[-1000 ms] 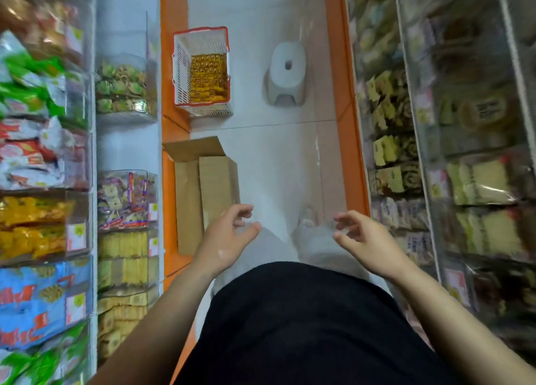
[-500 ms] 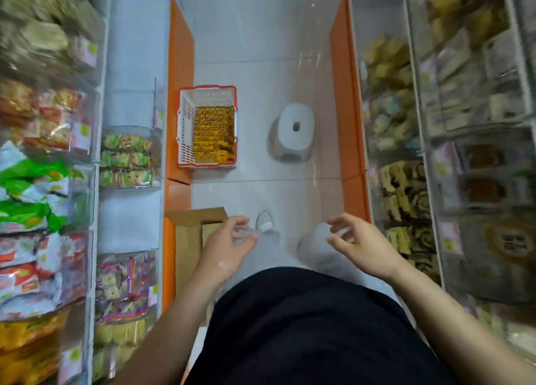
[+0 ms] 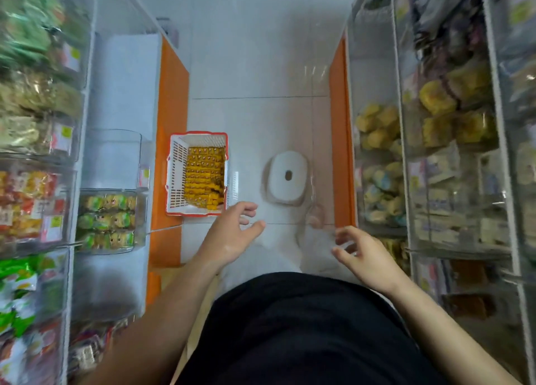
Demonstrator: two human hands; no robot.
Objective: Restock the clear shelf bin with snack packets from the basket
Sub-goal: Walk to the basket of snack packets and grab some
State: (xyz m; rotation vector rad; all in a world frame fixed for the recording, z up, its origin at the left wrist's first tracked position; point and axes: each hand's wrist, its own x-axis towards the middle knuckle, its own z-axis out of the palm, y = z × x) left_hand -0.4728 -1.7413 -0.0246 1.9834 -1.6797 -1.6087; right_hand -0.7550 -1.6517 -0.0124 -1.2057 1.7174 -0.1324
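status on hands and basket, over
Left hand, right hand both open, holding nothing. White plastic basket with red rim on floor ahead, yellow snack packets inside. White plastic stool beside it, apart.

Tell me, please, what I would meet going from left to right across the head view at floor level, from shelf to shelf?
Green packets in a clear bin → left orange shelf base → basket of yellow snack packets → white stool → right orange shelf base → yellow packets on the right shelf.

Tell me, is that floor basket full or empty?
Not empty: rows of yellow packets lie inside the basket, below its rim.
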